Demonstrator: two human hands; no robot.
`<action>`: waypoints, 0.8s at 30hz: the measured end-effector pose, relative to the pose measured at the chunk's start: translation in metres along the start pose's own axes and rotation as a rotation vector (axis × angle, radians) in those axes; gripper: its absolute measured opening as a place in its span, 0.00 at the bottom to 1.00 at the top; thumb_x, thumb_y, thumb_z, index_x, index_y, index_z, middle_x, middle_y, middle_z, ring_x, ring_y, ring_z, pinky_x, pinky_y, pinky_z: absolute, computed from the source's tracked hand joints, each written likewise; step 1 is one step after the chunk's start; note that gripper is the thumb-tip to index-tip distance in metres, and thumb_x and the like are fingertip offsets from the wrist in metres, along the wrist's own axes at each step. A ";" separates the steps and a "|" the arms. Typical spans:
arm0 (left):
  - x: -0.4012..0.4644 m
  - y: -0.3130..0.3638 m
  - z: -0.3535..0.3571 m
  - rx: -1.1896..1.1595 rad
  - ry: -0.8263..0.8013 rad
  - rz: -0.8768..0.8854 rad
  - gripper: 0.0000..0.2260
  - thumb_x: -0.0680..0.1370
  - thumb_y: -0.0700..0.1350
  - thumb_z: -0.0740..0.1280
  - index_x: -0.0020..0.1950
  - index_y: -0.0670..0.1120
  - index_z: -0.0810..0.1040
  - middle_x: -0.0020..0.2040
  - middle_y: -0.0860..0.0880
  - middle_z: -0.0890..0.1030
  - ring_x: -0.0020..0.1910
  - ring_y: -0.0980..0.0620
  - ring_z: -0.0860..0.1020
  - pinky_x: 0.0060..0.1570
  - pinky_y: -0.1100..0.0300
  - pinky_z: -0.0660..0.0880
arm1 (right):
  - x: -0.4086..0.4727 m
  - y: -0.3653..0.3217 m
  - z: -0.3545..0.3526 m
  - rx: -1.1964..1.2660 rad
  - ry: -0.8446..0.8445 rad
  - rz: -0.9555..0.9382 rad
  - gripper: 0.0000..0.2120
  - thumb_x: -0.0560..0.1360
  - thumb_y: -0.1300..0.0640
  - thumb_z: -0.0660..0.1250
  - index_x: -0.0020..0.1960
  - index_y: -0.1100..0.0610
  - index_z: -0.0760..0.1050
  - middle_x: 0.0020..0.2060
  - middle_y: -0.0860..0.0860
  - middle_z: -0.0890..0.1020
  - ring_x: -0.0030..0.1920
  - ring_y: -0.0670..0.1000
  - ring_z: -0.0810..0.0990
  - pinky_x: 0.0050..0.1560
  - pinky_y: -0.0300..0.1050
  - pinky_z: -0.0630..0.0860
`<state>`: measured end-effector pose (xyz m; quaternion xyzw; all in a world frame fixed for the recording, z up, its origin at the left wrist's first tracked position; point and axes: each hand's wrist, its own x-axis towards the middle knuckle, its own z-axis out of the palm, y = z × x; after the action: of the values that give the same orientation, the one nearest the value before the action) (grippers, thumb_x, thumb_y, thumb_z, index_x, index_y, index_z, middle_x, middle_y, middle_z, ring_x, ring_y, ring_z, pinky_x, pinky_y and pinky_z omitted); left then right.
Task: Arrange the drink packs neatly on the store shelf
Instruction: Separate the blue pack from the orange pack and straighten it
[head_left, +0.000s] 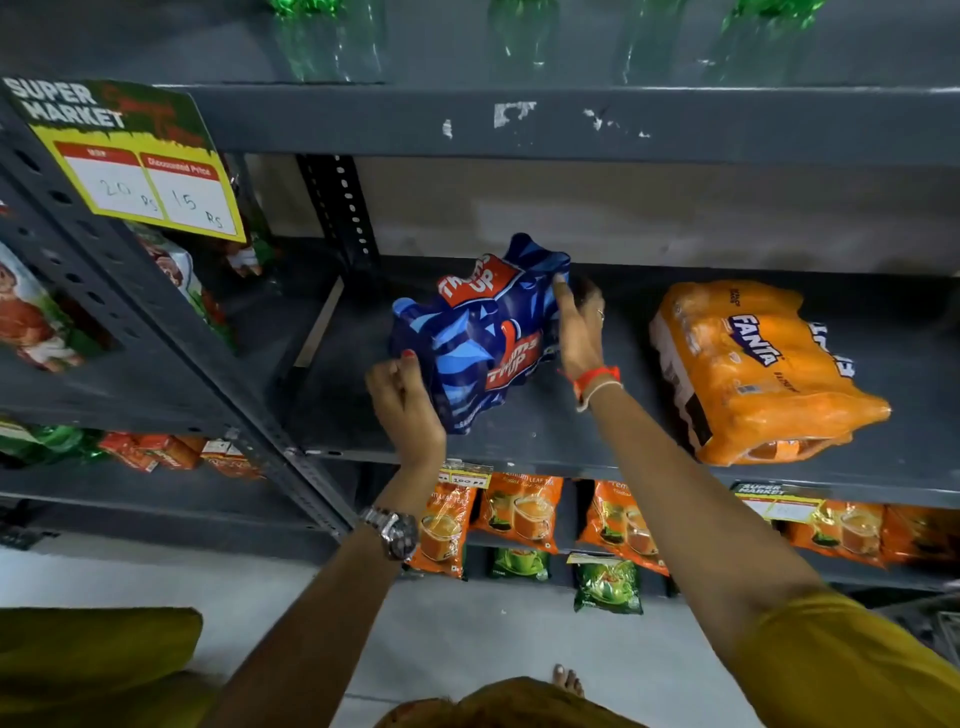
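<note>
A blue Thums Up drink pack (480, 332) lies tilted on the grey metal shelf (545, 431), near the middle. My left hand (405, 400) grips its near left corner with curled fingers. My right hand (579, 332) presses flat against the pack's right side, fingers reaching toward its far end. An orange Fanta drink pack (753, 364) lies on its side on the same shelf to the right, apart from both hands.
A price sign (130, 156) hangs on the left upright post (156, 332). Green bottles (322, 41) stand on the shelf above. Orange and green tea packets (519, 512) fill the shelves below. Snack bags (36, 312) sit on the left rack.
</note>
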<state>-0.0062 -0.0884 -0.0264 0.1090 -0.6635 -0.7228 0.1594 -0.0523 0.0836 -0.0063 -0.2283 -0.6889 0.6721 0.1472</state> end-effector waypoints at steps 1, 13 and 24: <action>-0.005 -0.002 -0.001 -0.006 -0.017 0.016 0.07 0.79 0.47 0.61 0.42 0.55 0.66 0.47 0.47 0.73 0.47 0.49 0.75 0.49 0.52 0.73 | 0.005 0.000 0.000 0.038 -0.061 0.064 0.34 0.75 0.41 0.60 0.75 0.56 0.55 0.73 0.56 0.64 0.71 0.58 0.67 0.71 0.55 0.65; 0.054 -0.003 -0.025 0.031 -0.218 -0.058 0.13 0.78 0.54 0.61 0.56 0.46 0.68 0.49 0.51 0.78 0.43 0.58 0.80 0.33 0.71 0.76 | -0.045 0.028 0.002 -0.058 0.097 -0.100 0.20 0.64 0.32 0.67 0.41 0.43 0.62 0.51 0.56 0.77 0.53 0.54 0.79 0.55 0.56 0.79; 0.046 -0.007 -0.059 0.029 -0.174 0.060 0.10 0.79 0.51 0.60 0.57 0.49 0.70 0.58 0.40 0.78 0.52 0.45 0.80 0.49 0.53 0.78 | -0.102 0.039 0.013 -0.162 0.173 -0.150 0.24 0.66 0.33 0.64 0.47 0.51 0.63 0.49 0.53 0.78 0.49 0.51 0.80 0.50 0.51 0.81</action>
<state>-0.0279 -0.1597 -0.0368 0.0281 -0.6883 -0.7147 0.1213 0.0320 0.0201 -0.0350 -0.2442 -0.7407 0.5793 0.2368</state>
